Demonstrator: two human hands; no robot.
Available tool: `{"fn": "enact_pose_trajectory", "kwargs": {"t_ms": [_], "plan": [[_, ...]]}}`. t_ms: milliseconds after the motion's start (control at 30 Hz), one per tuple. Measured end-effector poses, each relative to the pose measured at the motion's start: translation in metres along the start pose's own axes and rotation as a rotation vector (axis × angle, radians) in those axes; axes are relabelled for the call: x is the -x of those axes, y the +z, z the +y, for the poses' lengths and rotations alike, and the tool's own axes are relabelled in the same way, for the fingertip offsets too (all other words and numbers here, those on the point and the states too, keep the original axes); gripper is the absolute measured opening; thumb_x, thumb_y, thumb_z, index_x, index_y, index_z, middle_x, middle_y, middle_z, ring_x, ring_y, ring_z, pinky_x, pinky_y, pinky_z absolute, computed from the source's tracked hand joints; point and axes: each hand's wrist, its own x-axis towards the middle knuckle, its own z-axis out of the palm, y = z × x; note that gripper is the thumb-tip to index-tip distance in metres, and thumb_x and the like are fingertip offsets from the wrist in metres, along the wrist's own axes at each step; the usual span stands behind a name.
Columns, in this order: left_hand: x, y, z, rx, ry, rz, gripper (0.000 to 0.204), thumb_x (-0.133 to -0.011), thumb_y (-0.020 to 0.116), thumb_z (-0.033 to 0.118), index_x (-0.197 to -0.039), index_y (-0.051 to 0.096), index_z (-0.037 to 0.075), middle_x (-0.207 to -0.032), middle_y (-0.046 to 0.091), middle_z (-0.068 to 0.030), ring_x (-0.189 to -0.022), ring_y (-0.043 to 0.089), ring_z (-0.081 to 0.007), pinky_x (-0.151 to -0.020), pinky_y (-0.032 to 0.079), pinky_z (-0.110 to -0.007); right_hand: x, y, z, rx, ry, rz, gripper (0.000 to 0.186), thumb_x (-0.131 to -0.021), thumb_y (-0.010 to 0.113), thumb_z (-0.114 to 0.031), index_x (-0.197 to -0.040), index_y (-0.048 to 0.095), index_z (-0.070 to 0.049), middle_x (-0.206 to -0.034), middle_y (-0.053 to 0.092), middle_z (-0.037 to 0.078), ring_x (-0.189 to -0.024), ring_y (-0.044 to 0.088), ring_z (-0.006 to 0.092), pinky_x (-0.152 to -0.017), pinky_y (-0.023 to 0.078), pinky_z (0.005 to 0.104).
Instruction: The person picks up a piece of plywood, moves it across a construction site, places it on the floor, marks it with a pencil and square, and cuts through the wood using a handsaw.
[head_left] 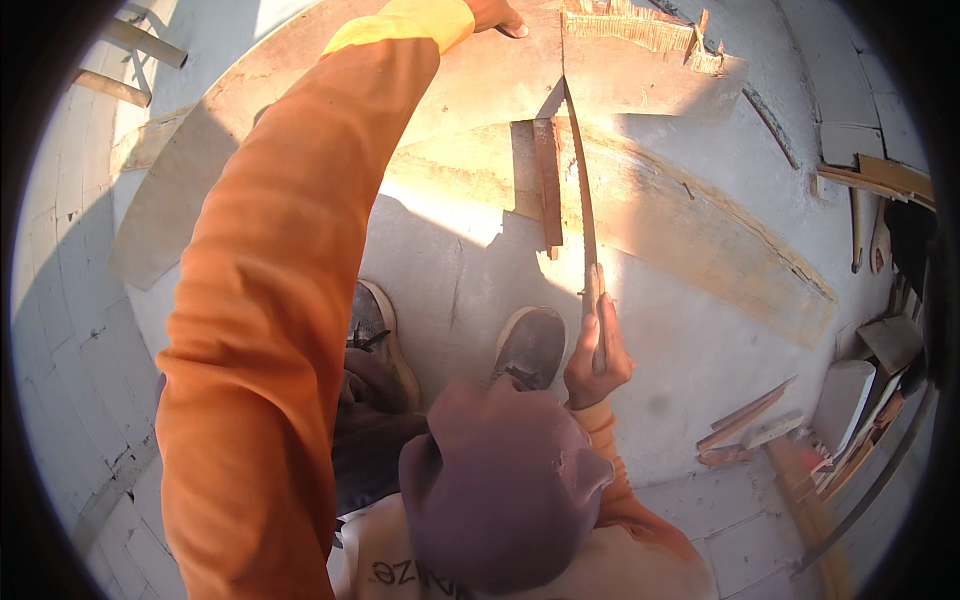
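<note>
My left hand is at the top edge, partly cut off by it, resting on a large curved sheet of thin brown board. Its thumb is stretched out and nothing shows in its grip. Closed fingers of my right hand wrap the handle of a hand saw. The long, narrow blade points away from me, its far end at a straight slit in the board. A reddish-brown wood strip lies left of the blade, partly beneath the board. Splintered, torn wood edges the board right of the slit.
Another long board lies underneath, stretching right. Between boards and body stand my shoes. Wood offcuts and a stack of scraps are at right. Poles jut in at upper left. Purplish-brown cloth fills the lower middle.
</note>
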Motion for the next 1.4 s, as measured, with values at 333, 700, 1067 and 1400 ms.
{"fn": "enact_pose_trajectory", "kwargs": {"t_ms": [333, 700, 1067, 1400], "plan": [[-0.001, -0.001, -0.001, -0.029, -0.023, 0.086, 0.115, -0.061, 0.097, 0.031, -0.152, 0.035, -0.001, -0.147, 0.048, -0.0256, -0.143, 0.040, -0.0422, -0.115, 0.034, -0.058, 0.006, 0.005, 0.014, -0.071, -0.067, 0.091, 0.032, -0.094, 0.066, 0.001, -0.125, 0.070, 0.005, -0.114, 0.075, 0.022, -0.100, 0.077, 0.0253, -0.083, 0.060, 0.0314], [0.003, 0.004, 0.004, -0.042, 0.006, 0.142, 0.122, -0.059, 0.098, 0.032, -0.156, 0.030, 0.000, -0.151, 0.044, -0.0271, -0.143, 0.040, -0.0430, -0.116, 0.033, -0.062, -0.012, 0.008, 0.020, -0.045, -0.153, 0.114, 0.035, -0.094, 0.067, -0.001, -0.128, 0.068, 0.005, -0.110, 0.077, 0.021, -0.088, 0.078, 0.0189, -0.073, 0.059, 0.0267], [0.005, -0.010, 0.012, -0.020, -0.007, 0.014, 0.115, -0.058, 0.098, 0.031, -0.149, 0.037, -0.002, -0.142, 0.052, -0.0250, -0.137, 0.046, -0.0421, -0.111, 0.038, -0.060, -0.052, 0.023, -0.004, -0.099, -0.085, 0.078, 0.033, -0.093, 0.068, -0.001, -0.125, 0.070, 0.005, -0.110, 0.076, 0.023, -0.086, 0.078, 0.0190, -0.074, 0.058, 0.0284], [0.005, 0.013, 0.015, -0.033, 0.057, 0.229, 0.119, -0.058, 0.098, 0.031, -0.153, 0.034, 0.000, -0.146, 0.048, -0.0257, -0.142, 0.041, -0.0423, -0.116, 0.033, -0.061, -0.087, 0.037, -0.018, -0.121, 0.067, 0.049, 0.033, -0.093, 0.067, 0.001, -0.126, 0.070, 0.005, -0.111, 0.076, 0.021, -0.093, 0.078, 0.0227, -0.077, 0.060, 0.0299]]}}
